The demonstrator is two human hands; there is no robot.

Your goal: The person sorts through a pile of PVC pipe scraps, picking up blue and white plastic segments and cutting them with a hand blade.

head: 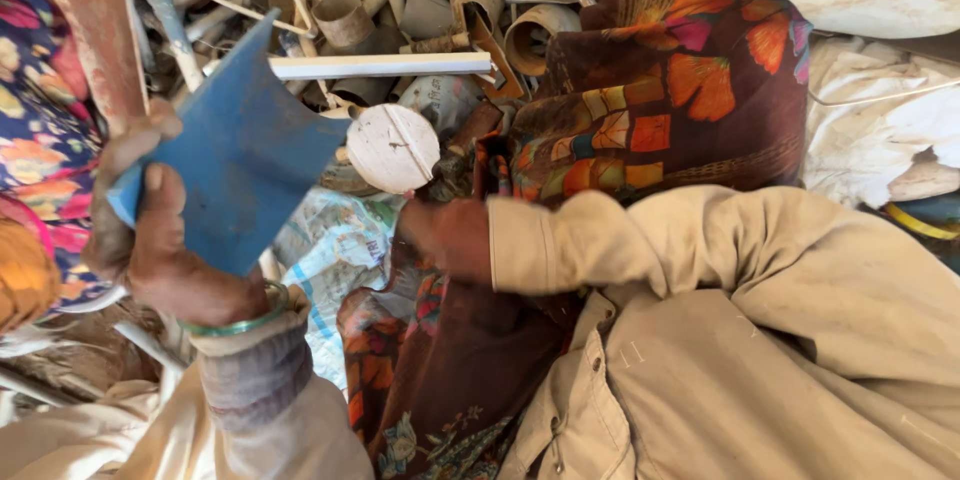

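Observation:
My left hand [150, 240] grips a flat, jagged piece of blue plastic [240, 155], thumb laid across its lower corner. A green bangle [240, 320] rings that wrist above a grey cuff. My right hand [450, 235] comes out of a beige sleeve [700, 250] and rests low near the middle, blurred, against brown flowered cloth [660, 90]; whether it holds anything cannot be told. A round white wooden disc [392, 147] lies just beyond it, to the right of the blue piece.
A heap of cut pipe sections [345, 20], tubes and a white plastic strip [380, 66] fills the top. A printed woven sack [335, 250] lies under the hands. White sheets [880, 130] lie right. Another person's flowered garment [35, 130] is at the left edge.

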